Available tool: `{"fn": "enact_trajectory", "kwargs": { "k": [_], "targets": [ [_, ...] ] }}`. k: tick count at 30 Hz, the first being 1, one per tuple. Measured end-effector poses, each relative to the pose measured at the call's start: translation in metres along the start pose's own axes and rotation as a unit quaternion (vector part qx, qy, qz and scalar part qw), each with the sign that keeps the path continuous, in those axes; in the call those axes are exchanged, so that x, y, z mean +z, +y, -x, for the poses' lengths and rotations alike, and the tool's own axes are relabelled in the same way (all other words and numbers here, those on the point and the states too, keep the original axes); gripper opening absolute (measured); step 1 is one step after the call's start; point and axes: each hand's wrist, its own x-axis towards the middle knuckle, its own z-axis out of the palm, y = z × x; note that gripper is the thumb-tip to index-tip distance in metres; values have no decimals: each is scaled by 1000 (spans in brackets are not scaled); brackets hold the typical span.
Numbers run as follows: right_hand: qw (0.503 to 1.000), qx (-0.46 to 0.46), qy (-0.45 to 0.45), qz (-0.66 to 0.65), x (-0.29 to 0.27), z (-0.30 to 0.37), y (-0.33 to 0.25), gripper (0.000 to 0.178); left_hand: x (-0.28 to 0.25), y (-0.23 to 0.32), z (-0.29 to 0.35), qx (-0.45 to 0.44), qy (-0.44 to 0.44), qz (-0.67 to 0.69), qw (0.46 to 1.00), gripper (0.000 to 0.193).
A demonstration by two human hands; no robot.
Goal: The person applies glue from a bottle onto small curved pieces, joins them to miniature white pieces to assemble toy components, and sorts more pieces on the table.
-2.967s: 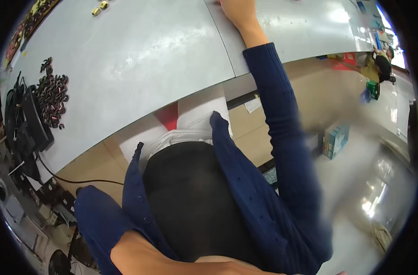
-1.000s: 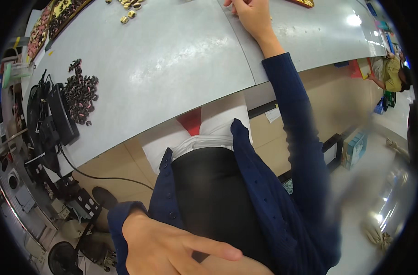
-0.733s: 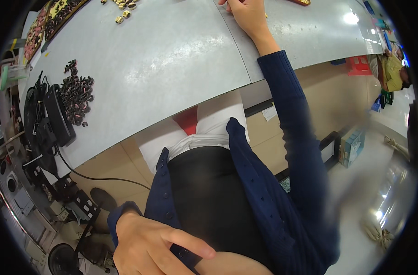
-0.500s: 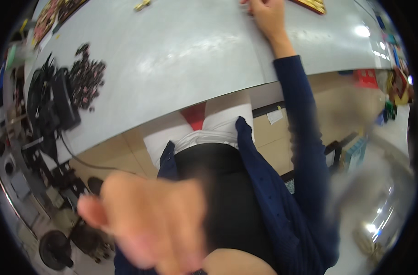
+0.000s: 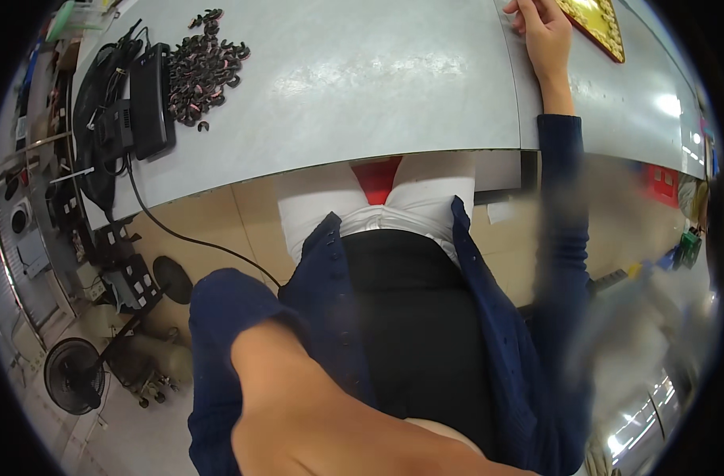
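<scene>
My right hand (image 5: 546,36) rests on the grey table near the top edge of the view, its fingers loosely curled and a little apart, with nothing seen in them. Just right of it lies a red-rimmed tray (image 5: 620,55) with a yellow inside and small pale pieces along it. My left hand (image 5: 322,432) is raised close to the camera at the lower edge. Its wrist and back show large, while its fingers are cut off or hidden. Neither hand touches the pile of small dark curved pieces (image 5: 206,75) at the table's left.
Beside the pile, a black box-shaped device (image 5: 149,103) and tangled black cables (image 5: 100,119) lie on the table (image 5: 362,95). One cord hangs over the front edge toward my lap. A black fan (image 5: 75,375) stands at the lower left. A red crate (image 5: 661,186) is at the right.
My left hand has moved down and right, its fingers leaving view. The view has shifted, so the table things appear lower and farther right. My right hand stays on the table.
</scene>
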Motion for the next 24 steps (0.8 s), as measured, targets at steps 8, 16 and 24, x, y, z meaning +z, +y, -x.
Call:
{"fn": "enact_trajectory", "kwargs": {
  "k": [8, 16, 24],
  "targets": [
    [999, 41, -14, -19, 2, 3, -7, 14, -6, -11, -6, 8, 14, 7, 1000, 78],
    [999, 27, -15, -44, -2, 3, 0, 13, 1, -20, -4, 22, 36, 15, 999, 74],
    [1000, 14, -16, 7, -2, -2, -2, 15, 8, -34, 8, 71, 94, 20, 993, 69]
  ]
}}
